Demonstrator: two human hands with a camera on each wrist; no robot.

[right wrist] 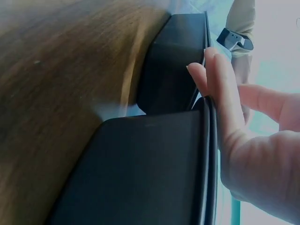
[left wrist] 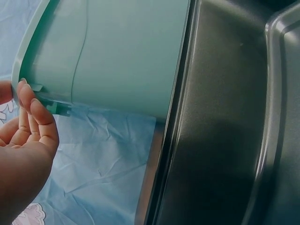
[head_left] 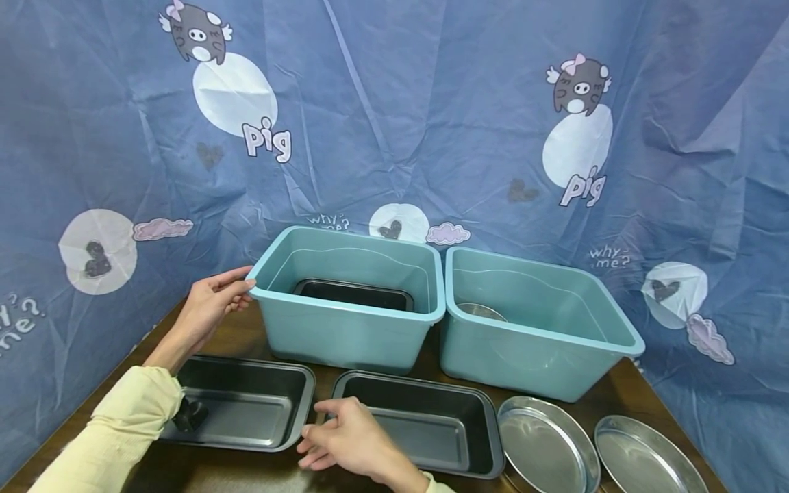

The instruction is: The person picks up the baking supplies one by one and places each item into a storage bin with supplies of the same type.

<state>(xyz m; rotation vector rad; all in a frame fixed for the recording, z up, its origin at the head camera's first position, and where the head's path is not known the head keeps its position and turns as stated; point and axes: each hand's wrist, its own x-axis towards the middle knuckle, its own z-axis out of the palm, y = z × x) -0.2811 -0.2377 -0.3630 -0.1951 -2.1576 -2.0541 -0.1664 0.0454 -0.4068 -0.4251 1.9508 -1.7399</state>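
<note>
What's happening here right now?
A person's left hand grips the left teal bin by its rim at the near left corner. The right hand is at the gap between the left loaf pan and the right loaf pan, holding nothing. A dark pan lies inside the left bin; part of a metal tin shows inside the right teal bin. Two shallow tins lie right of the loaf pans.

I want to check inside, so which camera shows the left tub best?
The head view: it looks into the left tub, showing a pan inside. The left wrist shows only part, gripped by the left hand; the right wrist, just teal patches I can't place.
</note>
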